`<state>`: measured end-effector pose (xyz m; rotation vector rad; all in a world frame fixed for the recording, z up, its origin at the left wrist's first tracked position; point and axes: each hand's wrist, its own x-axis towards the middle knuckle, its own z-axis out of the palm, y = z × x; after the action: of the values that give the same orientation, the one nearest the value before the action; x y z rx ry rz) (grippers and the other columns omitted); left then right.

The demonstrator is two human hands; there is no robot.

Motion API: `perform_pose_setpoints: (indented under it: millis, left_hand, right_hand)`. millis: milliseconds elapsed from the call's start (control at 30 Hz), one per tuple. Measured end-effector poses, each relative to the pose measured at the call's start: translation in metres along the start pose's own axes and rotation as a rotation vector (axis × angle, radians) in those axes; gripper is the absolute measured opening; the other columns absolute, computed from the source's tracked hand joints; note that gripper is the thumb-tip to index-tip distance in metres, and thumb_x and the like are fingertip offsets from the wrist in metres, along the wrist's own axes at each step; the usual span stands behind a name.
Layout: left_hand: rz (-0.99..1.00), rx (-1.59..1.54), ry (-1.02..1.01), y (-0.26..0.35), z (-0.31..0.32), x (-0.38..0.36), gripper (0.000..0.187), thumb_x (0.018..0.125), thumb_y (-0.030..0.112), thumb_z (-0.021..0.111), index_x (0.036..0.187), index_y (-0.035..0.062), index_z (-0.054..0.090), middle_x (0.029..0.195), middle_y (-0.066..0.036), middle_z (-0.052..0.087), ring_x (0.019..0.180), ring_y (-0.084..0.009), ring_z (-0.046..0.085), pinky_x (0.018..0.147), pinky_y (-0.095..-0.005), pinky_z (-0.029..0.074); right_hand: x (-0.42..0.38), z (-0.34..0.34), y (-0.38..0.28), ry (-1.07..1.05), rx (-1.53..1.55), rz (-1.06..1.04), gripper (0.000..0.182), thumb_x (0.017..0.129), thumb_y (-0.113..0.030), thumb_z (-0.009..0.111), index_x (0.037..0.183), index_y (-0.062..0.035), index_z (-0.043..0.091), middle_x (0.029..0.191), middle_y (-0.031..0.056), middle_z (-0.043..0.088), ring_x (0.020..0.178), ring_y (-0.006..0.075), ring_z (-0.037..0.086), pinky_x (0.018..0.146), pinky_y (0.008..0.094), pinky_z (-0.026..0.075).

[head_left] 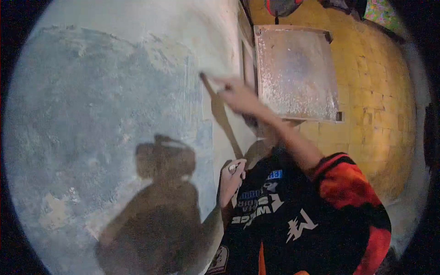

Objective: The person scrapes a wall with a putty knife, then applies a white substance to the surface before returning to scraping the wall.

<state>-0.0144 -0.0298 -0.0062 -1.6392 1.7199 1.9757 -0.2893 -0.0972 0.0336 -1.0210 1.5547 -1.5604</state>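
Observation:
My left hand (232, 176) is low in the middle, close to my chest and beside the wall. Its fingers are curled round a small pale thing, too small to name. Higher up, my right hand (236, 95) reaches across in front of the wall (114, 96), its fingers smeared by motion. A small dark spot shows at these fingers, and I cannot make out whether they hold anything. A long, narrow dark shape, seemingly a shadow, runs on the wall between the two hands. The wall has a blue-grey patch with pale, worn areas.
A worn, pale, square-topped table or board (298, 73) stands beyond my right arm, on a yellow tiled floor (371, 101). A dark and red object (283, 7) and a flowered cloth (382, 16) lie at the top. My shadow falls on the wall.

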Motion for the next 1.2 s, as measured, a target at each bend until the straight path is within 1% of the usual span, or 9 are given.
perform_pose_setpoints:
  millis: [133,267,300,467,633,833,933,1033,1200]
  left_hand:
    - [0.022,0.007,0.019,-0.002,0.002,0.013,0.03,0.1,0.027,0.059,0.113,0.0016,0.067,0.066,0.001,0.055,0.049,-0.0055,0.043,0.046,-0.0231,0.034]
    - [0.049,0.07,0.045,0.018,0.009,0.009,0.026,0.1,0.024,0.059,0.112,0.0033,0.068,0.067,0.001,0.057,0.051,-0.0057,0.044,0.046,-0.0231,0.034]
    - [0.029,0.054,0.048,0.026,0.01,0.011,0.025,0.1,0.024,0.06,0.112,0.0035,0.068,0.067,0.001,0.057,0.051,-0.0057,0.044,0.047,-0.0231,0.034]
    - [0.04,0.084,0.082,0.03,0.016,0.008,0.024,0.099,0.024,0.06,0.111,0.0049,0.069,0.067,0.001,0.057,0.053,-0.0056,0.045,0.047,-0.0233,0.034]
    - [0.023,0.08,0.1,0.025,0.027,0.006,0.025,0.097,0.025,0.061,0.111,0.0056,0.069,0.066,0.001,0.057,0.051,-0.0062,0.044,0.047,-0.024,0.033]
    - [0.029,0.073,0.101,0.018,0.029,-0.015,0.022,0.096,0.025,0.062,0.105,0.006,0.069,0.066,0.001,0.058,0.05,-0.0072,0.044,0.046,-0.0248,0.033]
    - [0.017,0.087,0.086,0.011,0.021,-0.026,0.025,0.097,0.027,0.06,0.103,0.0038,0.068,0.066,0.0,0.059,0.049,-0.007,0.046,0.045,-0.0241,0.034]
    - [0.064,0.028,0.078,-0.002,0.017,-0.034,0.027,0.097,0.028,0.059,0.103,0.0029,0.068,0.067,-0.001,0.061,0.05,-0.0068,0.046,0.044,-0.0239,0.036]
    - [0.049,0.046,0.038,-0.011,0.009,-0.053,0.027,0.097,0.027,0.06,0.105,0.0033,0.069,0.068,-0.001,0.061,0.052,-0.007,0.048,0.046,-0.0242,0.037]
  right_hand:
    - [0.005,0.026,0.048,0.18,-0.134,-0.322,0.064,0.085,-0.006,0.047,0.147,-0.0169,0.049,0.088,0.013,0.066,0.076,0.0177,0.062,0.069,0.0297,0.051]
    - [-0.009,0.005,-0.005,-0.026,0.0,0.009,0.057,0.088,-0.009,0.048,0.144,-0.019,0.053,0.107,0.0176,0.07,0.1,0.024,0.067,0.09,0.0351,0.05]
    - [-0.018,0.026,0.022,0.11,-0.06,-0.279,0.057,0.089,-0.008,0.047,0.144,-0.0189,0.052,0.097,0.0156,0.07,0.09,0.0212,0.068,0.084,0.0346,0.051]
    - [-0.049,0.015,-0.003,-0.175,0.126,0.029,0.072,0.084,0.0,0.044,0.151,-0.0247,0.044,0.062,0.0003,0.048,0.046,0.0079,0.038,0.046,0.0272,0.039]
    - [-0.053,0.022,-0.006,-0.124,0.129,0.025,0.073,0.084,0.0,0.044,0.153,-0.0241,0.04,0.064,0.001,0.048,0.049,0.0073,0.039,0.046,0.0266,0.039]
    - [-0.102,0.054,0.034,-0.128,-0.071,-0.249,0.066,0.087,-0.005,0.05,0.151,-0.0188,0.041,0.077,0.0162,0.063,0.064,0.03,0.061,0.067,0.0385,0.051]
    - [-0.144,0.031,0.053,-0.58,-0.365,-0.173,0.058,0.089,-0.011,0.054,0.147,-0.0125,0.046,0.097,0.0284,0.066,0.091,0.0494,0.064,0.086,0.0499,0.051]
    - [-0.175,0.017,0.049,-0.842,-0.566,0.07,0.058,0.087,-0.012,0.056,0.145,-0.0104,0.047,0.097,0.0293,0.065,0.089,0.0492,0.063,0.084,0.0512,0.051]
    - [-0.163,0.015,0.018,-0.538,-0.405,-0.011,0.063,0.087,-0.011,0.054,0.149,-0.0135,0.044,0.08,0.0238,0.061,0.07,0.0315,0.062,0.076,0.042,0.052]
